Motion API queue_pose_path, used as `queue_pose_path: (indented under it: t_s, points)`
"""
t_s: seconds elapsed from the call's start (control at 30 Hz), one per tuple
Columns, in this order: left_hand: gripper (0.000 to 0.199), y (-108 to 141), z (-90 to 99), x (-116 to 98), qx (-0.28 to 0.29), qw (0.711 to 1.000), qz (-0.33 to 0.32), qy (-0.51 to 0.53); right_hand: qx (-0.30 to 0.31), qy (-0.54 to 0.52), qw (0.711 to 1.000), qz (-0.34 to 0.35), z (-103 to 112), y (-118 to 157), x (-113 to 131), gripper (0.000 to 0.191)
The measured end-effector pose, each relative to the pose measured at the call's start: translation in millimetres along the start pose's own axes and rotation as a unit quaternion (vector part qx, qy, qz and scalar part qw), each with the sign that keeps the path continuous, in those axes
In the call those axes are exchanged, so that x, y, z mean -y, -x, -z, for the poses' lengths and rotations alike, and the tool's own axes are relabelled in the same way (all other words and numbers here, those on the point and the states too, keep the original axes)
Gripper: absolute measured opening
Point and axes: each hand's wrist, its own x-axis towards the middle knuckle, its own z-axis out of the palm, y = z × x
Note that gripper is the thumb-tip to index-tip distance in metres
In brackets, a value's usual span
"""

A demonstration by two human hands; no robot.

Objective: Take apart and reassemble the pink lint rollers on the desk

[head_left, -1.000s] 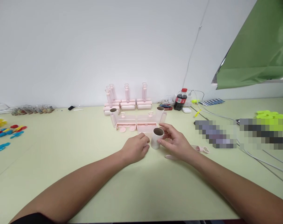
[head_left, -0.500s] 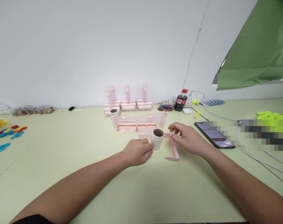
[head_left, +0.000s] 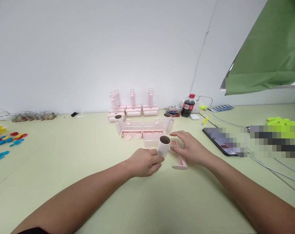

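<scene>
A white roll (head_left: 163, 149) with a brown cardboard core stands upright on the table. My left hand (head_left: 145, 162) has its curled fingers around the roll's lower left side. From the right, my right hand (head_left: 189, 147) reaches toward the roll, thumb and fingers apart, its fingertips close to the roll's upper edge. Beneath and beside that hand lies a pale pink holder frame (head_left: 180, 161) with a rounded end, partly covered by the hand. Just behind the roll is a clear pinkish cover (head_left: 151, 140). Something small and pale by my left fingers is mostly hidden.
Pink open cases (head_left: 132, 133), another white roll (head_left: 166, 120) and small clear tubes (head_left: 170, 126) stand behind. Finished-looking pink cases (head_left: 133, 111) line the wall. A cola bottle (head_left: 188, 105), a phone (head_left: 220, 141) and cables lie right; colourful plastic pieces (head_left: 7, 139) lie left.
My right hand has moved left, bringing its fingers close to the roll. My left fingers have shifted slightly right, farther around the roll's base.
</scene>
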Motion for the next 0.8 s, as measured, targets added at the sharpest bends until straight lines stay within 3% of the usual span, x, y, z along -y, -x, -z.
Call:
queue_pose_path:
  t_s: [0.13, 0.3, 0.37, 0.63, 0.8]
  points:
    - [0.025, -2, 1.4, 2, -0.008, 0.999, 0.028, -0.015, 0.022, -0.046, 0.998, 0.037, -8, 3, 15, 0.044]
    - [0.026, -2, 4.2, 5, -0.007, 0.986, 0.155, -0.056, 0.041, -0.054, 0.996, 0.054, -16, 2, 19, 0.047]
    - [0.025, -2, 4.3, 6, 0.008, 0.982, 0.179, -0.055, 0.041, -0.056, 0.996, 0.047, -18, 1, 18, 0.048]
    - [0.024, -4, 3.3, 5, 0.029, 0.989, 0.142, -0.008, 0.032, -0.055, 0.997, 0.05, -19, 1, 20, 0.037]
    - [0.024, -5, 1.7, 5, 0.02, 0.987, 0.162, -0.004, 0.025, -0.046, 0.997, 0.048, -20, 1, 19, 0.036]
